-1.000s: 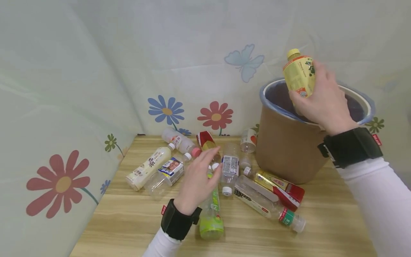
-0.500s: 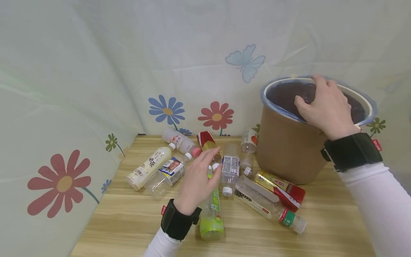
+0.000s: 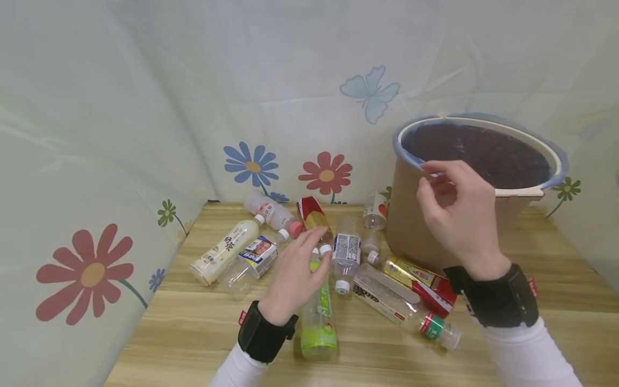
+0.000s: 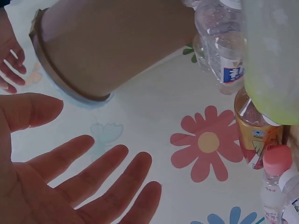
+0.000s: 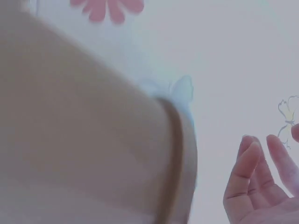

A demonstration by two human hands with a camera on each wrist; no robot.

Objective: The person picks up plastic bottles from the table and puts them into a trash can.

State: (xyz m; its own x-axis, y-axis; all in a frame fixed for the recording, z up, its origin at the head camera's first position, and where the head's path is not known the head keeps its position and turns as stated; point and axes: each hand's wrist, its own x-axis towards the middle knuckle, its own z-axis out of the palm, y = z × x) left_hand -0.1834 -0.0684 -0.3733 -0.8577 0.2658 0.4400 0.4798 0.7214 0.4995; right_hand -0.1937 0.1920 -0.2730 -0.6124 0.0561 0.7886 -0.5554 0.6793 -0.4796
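Observation:
My left hand point(image 3: 294, 271) hovers over a green-labelled bottle point(image 3: 319, 336), overlapping its upper part in the head view. In the left wrist view the fingers point(image 4: 105, 172) are spread, with nothing between them. My right hand point(image 3: 461, 220) is in front of the brown bin point(image 3: 403, 215), just below its rim, fingers loosely bent and holding nothing. The right wrist view also shows the bin point(image 5: 84, 140), with the bent fingers point(image 5: 240, 175) beyond its rim. A dark liner point(image 3: 474, 150) lines the bin; the bottom is hidden.
Left on the wooden table point(image 3: 164, 344) lie a milk-tea bottle point(image 3: 227, 250), a blue-labelled bottle point(image 3: 258, 258) and a pink-capped bottle point(image 3: 271, 212). Toward the bin are a clear bottle point(image 3: 347, 252), a flat-sided bottle point(image 3: 387, 295) and a red-and-gold one point(image 3: 425, 282). A flowered curtain point(image 3: 290, 97) stands behind.
The yellow bottle left my right hand over the bin and is out of sight. That hand then came back toward me and down, outside the rim. My left hand has hardly moved.

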